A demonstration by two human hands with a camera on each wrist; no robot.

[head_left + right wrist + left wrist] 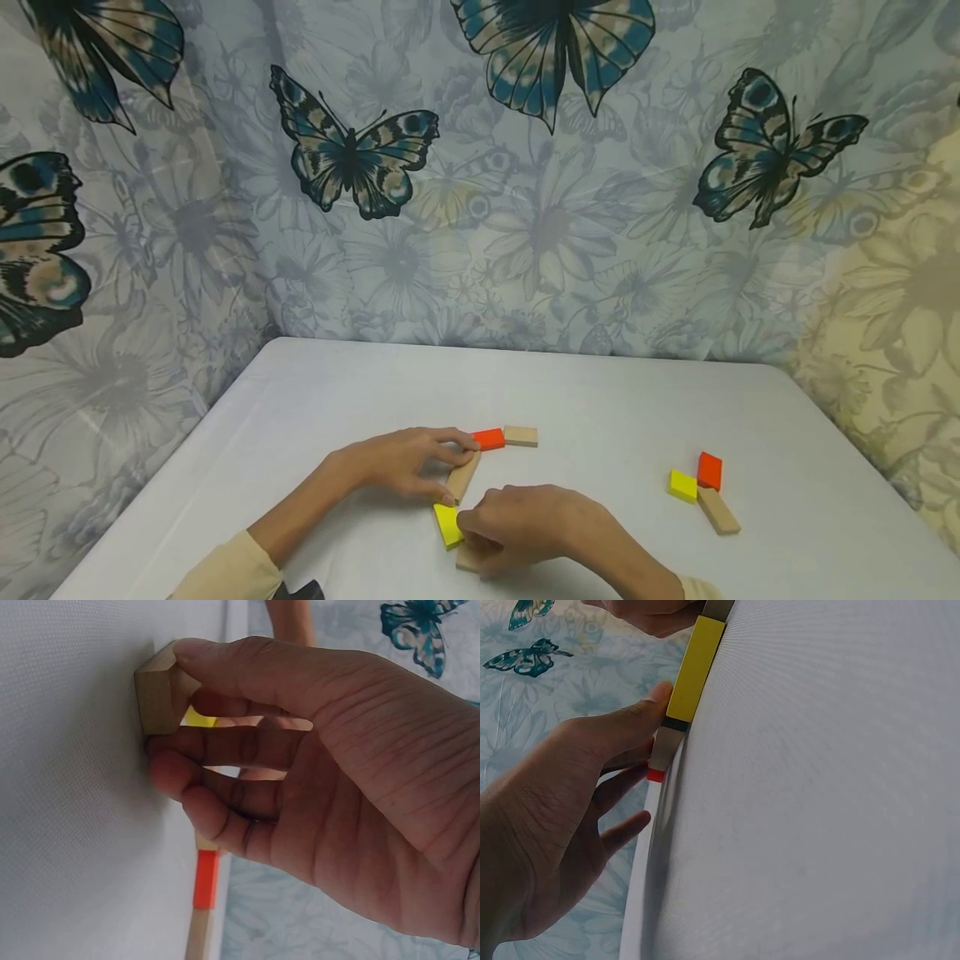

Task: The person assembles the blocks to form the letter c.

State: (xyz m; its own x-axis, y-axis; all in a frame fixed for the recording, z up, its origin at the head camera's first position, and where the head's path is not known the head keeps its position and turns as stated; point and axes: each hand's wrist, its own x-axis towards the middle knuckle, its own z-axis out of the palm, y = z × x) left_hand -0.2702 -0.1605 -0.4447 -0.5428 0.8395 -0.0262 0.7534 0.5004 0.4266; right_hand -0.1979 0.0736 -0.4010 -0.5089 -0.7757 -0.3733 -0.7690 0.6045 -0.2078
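Seen from the head view, five flat blocks run in a bent line on the table [600,400]. The right hand [528,523] is at the lower end of the line, its thumb and fingers pinching the near block [467,560], a plain wood one. The yellow block [446,525] lies from it towards 11 o'clock, right by the fingers. From the yellow block, the slanted block [462,479], also wood, points towards 1 o'clock, and the red block [491,439] sits beyond its upper end. The end block [521,437], wood too, lies at the red block's 3 o'clock, touching it.

The left hand [408,462] lies on the slanted block's 9 o'clock side, fingers loosely extended and apart. Its thumb tip is at the yellow block's upper end and a fingertip is at the red block; how firmly they press, I cannot tell.

Well apart, at the line's 3 o'clock, is a small cluster: a red piece [709,472], a yellow piece [682,486] at its 8 o'clock, and a wood piece [718,512] below, between 5 and 6 o'clock. Butterflies [352,150] pattern the wall [600,283] at 12 o'clock.
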